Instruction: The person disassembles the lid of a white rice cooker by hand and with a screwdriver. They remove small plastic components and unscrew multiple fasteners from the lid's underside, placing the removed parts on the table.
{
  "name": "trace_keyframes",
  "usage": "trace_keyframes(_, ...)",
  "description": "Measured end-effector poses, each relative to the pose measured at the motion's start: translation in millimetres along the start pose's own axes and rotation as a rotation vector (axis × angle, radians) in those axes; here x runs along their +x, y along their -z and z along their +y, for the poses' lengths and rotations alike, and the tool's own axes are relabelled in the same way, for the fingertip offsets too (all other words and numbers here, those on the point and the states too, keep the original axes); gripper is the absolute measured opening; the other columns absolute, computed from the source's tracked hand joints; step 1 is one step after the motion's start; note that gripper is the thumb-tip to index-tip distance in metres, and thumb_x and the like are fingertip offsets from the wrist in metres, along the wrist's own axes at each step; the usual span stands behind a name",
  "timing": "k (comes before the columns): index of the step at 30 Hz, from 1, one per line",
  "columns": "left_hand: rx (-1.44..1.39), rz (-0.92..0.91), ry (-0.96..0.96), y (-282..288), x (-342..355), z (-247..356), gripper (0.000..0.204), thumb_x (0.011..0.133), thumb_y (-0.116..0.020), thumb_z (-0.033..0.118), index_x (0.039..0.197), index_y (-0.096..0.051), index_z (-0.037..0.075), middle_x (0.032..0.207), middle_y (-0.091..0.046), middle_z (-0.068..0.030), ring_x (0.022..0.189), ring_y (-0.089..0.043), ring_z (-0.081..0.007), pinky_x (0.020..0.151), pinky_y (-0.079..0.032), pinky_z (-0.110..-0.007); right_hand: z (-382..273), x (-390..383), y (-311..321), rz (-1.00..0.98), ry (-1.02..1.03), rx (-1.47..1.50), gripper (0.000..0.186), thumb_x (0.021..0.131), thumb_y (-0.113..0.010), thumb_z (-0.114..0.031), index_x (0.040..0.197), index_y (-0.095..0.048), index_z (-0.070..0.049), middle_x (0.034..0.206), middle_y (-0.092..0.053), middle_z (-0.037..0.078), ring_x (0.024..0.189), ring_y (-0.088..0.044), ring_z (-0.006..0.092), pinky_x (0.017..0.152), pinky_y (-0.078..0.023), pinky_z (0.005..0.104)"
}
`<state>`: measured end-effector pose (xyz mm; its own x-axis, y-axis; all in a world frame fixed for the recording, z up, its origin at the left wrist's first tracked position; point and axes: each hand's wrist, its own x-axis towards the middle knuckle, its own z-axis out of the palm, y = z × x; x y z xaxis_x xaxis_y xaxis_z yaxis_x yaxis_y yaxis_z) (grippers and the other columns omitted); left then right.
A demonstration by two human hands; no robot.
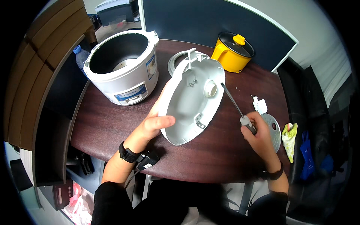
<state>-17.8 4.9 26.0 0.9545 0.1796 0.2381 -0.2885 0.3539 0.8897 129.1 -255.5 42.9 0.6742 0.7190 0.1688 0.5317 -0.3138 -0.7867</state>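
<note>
Left hand (pixel 154 122): gripping the nearest left edge of a white rice-cooker lid shell (pixel 185 103), thumb pressing over its inner rim. Right hand (pixel 258 131): gripping a screwdriver (pixel 246 123) by its grey handle.

Brown wood-grain desk (pixel 112 131): spreading beneath both hands.

White rice-cooker body: (pixel 108 84) standing open-topped, beyond the left hand and to its left.

Lid shell: tilting above the desk in the left hand, hollow inner side showing.

Dark-lidded yellow cooking pot (pixel 230 60): standing well beyond the right hand.

Pale ring-shaped part (pixel 171 64): lying beyond the left hand, partly hiding behind the shell.

Grey perforated disc (pixel 276 137): lying just right of the right hand.

Screwdriver: pointing away from the right hand, its tip reaching the shell's right rim; contact cannot be told.

Small white plastic piece (pixel 260 106): lying just beyond the right hand.
</note>
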Motion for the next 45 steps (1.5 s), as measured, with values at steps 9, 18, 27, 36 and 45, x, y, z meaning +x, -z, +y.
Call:
trace_keyframes(9,-0.111,-0.016,0.088,11,-5,-4,0.101,0.061,-0.064,0.031,0.144,-0.015,0.001,0.14,-0.031,-0.0195,0.128,-0.034,-0.029,0.105,-0.03,-0.039,19,54,-34,0.139,-0.195,0.482,0.026,0.083,-0.067,-0.018,0.096,-0.051,-0.003,0.067,-0.051,-0.001,0.048,-0.044,0.0037,0.041,-0.034,0.0187)
trace_keyframes(18,-0.037,-0.058,0.149,10,-2,-3,0.091,0.07,-0.066,0.028,0.143,-0.019,0.0,0.137,-0.037,-0.0164,0.124,-0.039,-0.023,0.103,-0.031,-0.033,31,61,-25,0.155,-0.131,0.462,0.013,0.083,-0.065,-0.012,0.081,-0.056,-0.003,0.057,-0.051,-0.002,0.043,-0.045,0.0045,0.04,-0.033,0.0197)
trace_keyframes(27,0.019,-0.032,0.137,5,11,-3,0.074,0.061,-0.045,0.001,0.134,-0.04,-0.004,0.118,-0.056,-0.0118,0.107,-0.052,-0.016,0.092,-0.038,-0.025,20,66,-15,0.28,0.119,0.06,0.012,0.083,-0.064,-0.009,0.078,-0.059,0.0,0.058,-0.054,-0.001,0.051,-0.046,0.0031,0.046,-0.035,0.0212)
trace_keyframes(36,0.129,0.044,0.184,2,13,-6,0.059,0.074,-0.052,-0.003,0.133,-0.042,-0.002,0.117,-0.057,-0.0113,0.107,-0.052,-0.0153,0.094,-0.039,-0.026,20,79,-14,0.296,0.161,-0.02,0.014,0.081,-0.065,-0.008,0.074,-0.056,0.001,0.057,-0.053,0.003,0.053,-0.047,0.0053,0.048,-0.036,0.0248)
trace_keyframes(45,0.369,0.05,0.152,7,12,-10,0.051,0.077,-0.052,-0.001,0.128,-0.047,0.0,0.107,-0.061,-0.0083,0.099,-0.056,-0.0151,0.09,-0.041,-0.027,9,93,-14,0.323,0.25,-0.084,0.012,0.079,-0.065,-0.007,0.078,-0.059,0.003,0.063,-0.059,0.008,0.056,-0.055,0.0104,0.052,-0.04,0.0248)
